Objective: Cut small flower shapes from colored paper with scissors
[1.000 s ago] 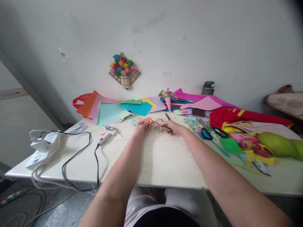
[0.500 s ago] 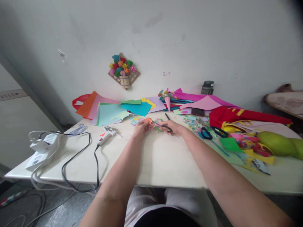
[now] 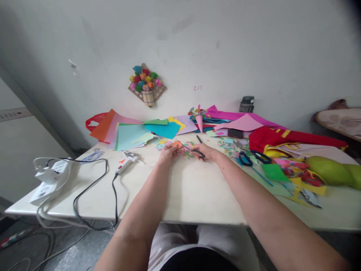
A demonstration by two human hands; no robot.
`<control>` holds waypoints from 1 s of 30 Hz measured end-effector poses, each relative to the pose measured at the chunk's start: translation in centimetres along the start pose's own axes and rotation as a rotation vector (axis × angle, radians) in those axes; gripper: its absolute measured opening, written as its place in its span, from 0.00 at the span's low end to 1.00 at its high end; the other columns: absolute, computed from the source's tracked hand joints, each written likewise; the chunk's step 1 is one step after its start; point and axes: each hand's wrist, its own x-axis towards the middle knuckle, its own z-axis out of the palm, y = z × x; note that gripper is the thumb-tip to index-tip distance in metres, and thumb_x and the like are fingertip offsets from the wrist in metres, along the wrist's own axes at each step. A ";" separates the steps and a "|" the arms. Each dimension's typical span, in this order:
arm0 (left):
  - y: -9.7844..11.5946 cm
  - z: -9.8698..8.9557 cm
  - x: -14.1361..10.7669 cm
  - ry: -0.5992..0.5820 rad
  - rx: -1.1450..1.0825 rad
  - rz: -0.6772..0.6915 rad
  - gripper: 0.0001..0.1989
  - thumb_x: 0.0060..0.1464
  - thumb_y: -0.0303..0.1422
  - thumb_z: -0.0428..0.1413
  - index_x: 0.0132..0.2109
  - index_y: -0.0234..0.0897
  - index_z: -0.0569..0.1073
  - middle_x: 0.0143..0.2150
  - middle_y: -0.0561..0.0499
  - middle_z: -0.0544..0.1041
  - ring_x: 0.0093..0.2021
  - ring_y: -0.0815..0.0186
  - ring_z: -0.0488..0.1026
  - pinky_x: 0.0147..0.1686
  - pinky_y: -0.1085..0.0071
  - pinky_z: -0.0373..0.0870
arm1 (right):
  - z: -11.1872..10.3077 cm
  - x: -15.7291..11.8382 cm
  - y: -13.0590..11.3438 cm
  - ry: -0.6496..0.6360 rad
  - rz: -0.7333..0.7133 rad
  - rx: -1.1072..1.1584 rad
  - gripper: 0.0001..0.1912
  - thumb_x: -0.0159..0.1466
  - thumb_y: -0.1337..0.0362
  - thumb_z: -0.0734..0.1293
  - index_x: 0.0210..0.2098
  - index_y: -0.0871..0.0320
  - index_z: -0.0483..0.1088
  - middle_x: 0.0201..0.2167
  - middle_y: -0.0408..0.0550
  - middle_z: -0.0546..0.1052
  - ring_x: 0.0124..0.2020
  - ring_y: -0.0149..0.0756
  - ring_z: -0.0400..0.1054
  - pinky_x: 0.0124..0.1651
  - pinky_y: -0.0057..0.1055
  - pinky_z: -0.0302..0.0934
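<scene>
Between the fingers of my left hand [image 3: 170, 151] is a small piece of orange paper [image 3: 177, 144]. My right hand [image 3: 208, 152] is closed round the dark handles of a pair of scissors [image 3: 199, 153]. The blades point left and meet the edge of the orange paper; whether they are parted I cannot tell. Beneath and beyond both hands lie small cut paper shapes [image 3: 188, 149] in several colours. Just past my right hand is a dark pen-like stick [image 3: 199, 139].
A glue gun [image 3: 126, 162] with a looping black cord and a power strip [image 3: 50, 184] occupy the left. Coloured sheets [image 3: 131, 135] line the back, near a pink paper cone [image 3: 199, 123]. Blue-handled scissors [image 3: 246, 159], paper scraps [image 3: 275, 172] and a red cloth bag [image 3: 293, 138] lie right.
Almost nothing differs. Both hands keep their places with the orange paper and the scissors, and the view has shifted very slightly.
</scene>
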 end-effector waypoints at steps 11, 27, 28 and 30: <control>-0.2 -0.2 0.1 -0.023 0.008 -0.005 0.05 0.46 0.28 0.60 0.32 0.29 0.74 0.29 0.43 0.79 0.29 0.60 0.77 0.33 0.65 0.75 | 0.2 -0.3 -0.6 0.000 -0.058 0.033 0.06 0.54 0.66 0.66 0.26 0.62 0.66 0.09 0.35 0.61 0.08 0.21 0.51 0.10 0.19 0.45; 0.0 -0.1 0.0 0.016 0.036 0.030 0.07 0.43 0.29 0.61 0.32 0.31 0.74 0.30 0.46 0.78 0.30 0.63 0.76 0.34 0.68 0.73 | -0.4 1.0 1.3 -0.076 -0.035 0.121 0.08 0.53 0.62 0.67 0.25 0.61 0.65 0.10 0.36 0.62 0.08 0.21 0.52 0.09 0.18 0.45; 0.0 -0.1 0.0 0.011 0.042 0.035 0.07 0.43 0.30 0.61 0.31 0.31 0.73 0.29 0.46 0.78 0.30 0.63 0.76 0.34 0.68 0.73 | -0.4 1.0 1.3 -0.074 -0.032 0.123 0.08 0.53 0.62 0.67 0.25 0.61 0.65 0.10 0.36 0.63 0.08 0.21 0.52 0.09 0.19 0.46; 0.1 0.0 -0.1 0.001 0.045 0.036 0.07 0.43 0.30 0.61 0.30 0.31 0.73 0.28 0.47 0.77 0.30 0.63 0.76 0.35 0.67 0.73 | -0.3 0.9 1.0 -0.061 -0.028 0.111 0.08 0.53 0.63 0.67 0.25 0.61 0.65 0.10 0.36 0.62 0.08 0.21 0.52 0.09 0.19 0.46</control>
